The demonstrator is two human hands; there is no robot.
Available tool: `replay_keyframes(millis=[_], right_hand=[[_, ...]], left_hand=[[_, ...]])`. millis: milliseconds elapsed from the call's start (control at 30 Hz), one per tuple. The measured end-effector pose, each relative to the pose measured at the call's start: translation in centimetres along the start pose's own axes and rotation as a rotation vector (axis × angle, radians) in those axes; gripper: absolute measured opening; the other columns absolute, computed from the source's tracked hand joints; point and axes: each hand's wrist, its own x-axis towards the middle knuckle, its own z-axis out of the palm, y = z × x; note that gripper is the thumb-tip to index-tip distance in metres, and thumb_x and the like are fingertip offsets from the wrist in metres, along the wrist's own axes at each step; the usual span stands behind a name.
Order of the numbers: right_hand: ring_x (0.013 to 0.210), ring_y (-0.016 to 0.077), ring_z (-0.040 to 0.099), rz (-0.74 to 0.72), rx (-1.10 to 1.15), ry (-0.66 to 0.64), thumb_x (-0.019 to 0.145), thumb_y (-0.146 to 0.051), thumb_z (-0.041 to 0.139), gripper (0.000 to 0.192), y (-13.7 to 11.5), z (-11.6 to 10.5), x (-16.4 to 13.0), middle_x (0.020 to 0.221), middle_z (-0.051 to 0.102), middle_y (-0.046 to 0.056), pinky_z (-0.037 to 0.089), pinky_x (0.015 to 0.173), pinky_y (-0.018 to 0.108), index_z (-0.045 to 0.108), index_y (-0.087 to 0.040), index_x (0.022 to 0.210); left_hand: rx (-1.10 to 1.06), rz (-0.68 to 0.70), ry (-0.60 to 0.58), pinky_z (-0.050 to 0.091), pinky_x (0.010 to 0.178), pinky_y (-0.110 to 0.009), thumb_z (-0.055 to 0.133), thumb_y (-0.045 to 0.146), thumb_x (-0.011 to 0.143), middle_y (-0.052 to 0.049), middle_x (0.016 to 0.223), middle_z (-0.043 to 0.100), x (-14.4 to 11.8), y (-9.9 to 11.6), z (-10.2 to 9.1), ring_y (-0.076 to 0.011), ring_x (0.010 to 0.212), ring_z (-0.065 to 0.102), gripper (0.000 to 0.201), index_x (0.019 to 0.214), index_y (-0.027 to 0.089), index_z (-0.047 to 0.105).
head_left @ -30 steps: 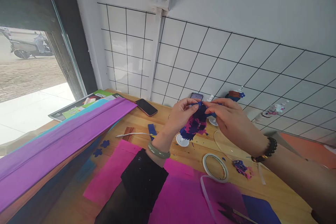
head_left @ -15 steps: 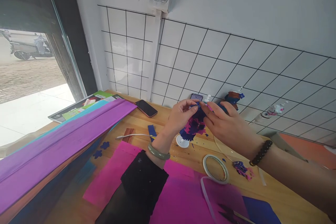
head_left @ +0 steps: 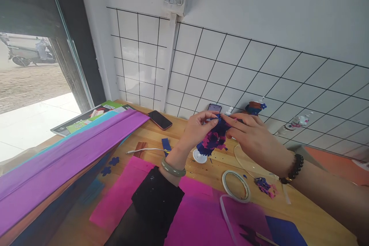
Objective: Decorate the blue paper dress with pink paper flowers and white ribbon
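A small figure on a white round base stands on the table, wrapped in blue and pink frilled paper. My left hand pinches the blue paper at its top between thumb and forefinger. From the other side my right hand is closed on the same blue paper, its fingertips partly hidden by the paper and by each other. Below lie a roll of double-sided tape, a pair of scissors and a large magenta paper sheet.
Long purple folded paper covers the left side. Two blue paper flowers, a white cable and a dark phone lie near it. Paper scraps are at right. Another blue-brown wrapped figure stands by the tiled wall.
My right hand has turned a little and its fingers lie flatter over the top of the figure. My left hand keeps its pinch in nearly the same place.
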Motion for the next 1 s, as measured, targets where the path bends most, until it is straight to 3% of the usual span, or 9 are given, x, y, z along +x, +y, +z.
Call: replay_keyframes(millis=[133,367,500,667,767,900,1000], right_hand=[[0.115,0.0278,0.042,0.028,0.06,0.009,0.076,0.001,0.039,0.028,-0.1,0.1,-0.1,0.13,0.05,0.005,0.04,0.087,0.045,0.058,-0.019,0.078],[0.113,0.0207,0.048,0.272,0.438,0.12,0.08,-0.006,0.037,0.025,-0.4,-0.5,0.3,0.123,0.056,0.004,0.045,0.086,0.039,0.056,-0.022,0.077],[0.106,0.022,0.053,0.417,0.515,0.187,0.081,-0.013,0.041,0.018,-0.6,-1.2,0.1,0.117,0.06,0.004,0.046,0.082,0.041,0.055,-0.022,0.074],[0.101,0.0228,0.057,0.581,0.656,0.206,0.082,-0.024,0.045,0.014,-1.6,-2.0,-0.4,0.113,0.062,0.004,0.042,0.087,0.043,0.054,-0.023,0.073],[0.107,0.0252,0.056,0.671,0.857,0.194,0.082,-0.031,0.047,0.014,-2.7,-2.7,-0.6,0.114,0.062,0.006,0.044,0.087,0.042,0.051,-0.022,0.072],[0.113,0.0263,0.052,0.755,1.078,0.192,0.082,-0.034,0.049,0.017,-4.0,-3.3,-0.7,0.118,0.06,0.007,0.046,0.085,0.04,0.049,-0.022,0.069],[0.112,0.0254,0.052,0.778,1.164,0.196,0.081,-0.034,0.052,0.016,-4.4,-3.3,-0.9,0.119,0.059,0.006,0.046,0.085,0.038,0.049,-0.022,0.071]], left_hand=[[-0.02,0.009,0.001,0.04,0.09,-0.035,0.062,0.023,0.073,-0.01,0.112,0.059,0.0,0.1,-0.2,-0.0181,0.102,0.055,0.011,0.08,0.015,0.061],[-0.045,-0.018,0.087,0.042,0.084,-0.032,0.062,0.024,0.072,-0.01,0.119,0.055,0.0,0.6,-0.2,-0.0184,0.101,0.055,0.011,0.079,0.015,0.063],[-0.028,0.0,0.13,0.043,0.081,-0.03,0.063,0.024,0.07,-0.008,0.108,0.06,0.2,0.8,-0.3,-0.016,0.093,0.057,0.01,0.076,0.015,0.063],[0.081,0.006,0.228,0.045,0.072,-0.027,0.06,0.026,0.073,-0.001,0.074,0.061,0.3,1.0,-0.6,-0.0113,0.069,0.058,0.019,0.089,0.016,0.06],[0.229,0.06,0.211,0.045,0.069,-0.025,0.052,0.02,0.078,0.003,0.068,0.056,0.1,1.7,-0.4,-0.0097,0.066,0.056,0.025,0.103,0.021,0.053],[0.653,0.214,0.134,0.043,0.076,-0.027,0.039,0.009,0.081,-0.001,0.079,0.059,-0.5,3.0,0.4,-0.0122,0.079,0.055,0.023,0.085,0.02,0.06],[0.828,0.33,0.074,0.043,0.079,-0.029,0.04,0.006,0.079,-0.003,0.084,0.059,-0.9,3.8,1.0,-0.0144,0.087,0.054,0.025,0.082,0.019,0.062]])
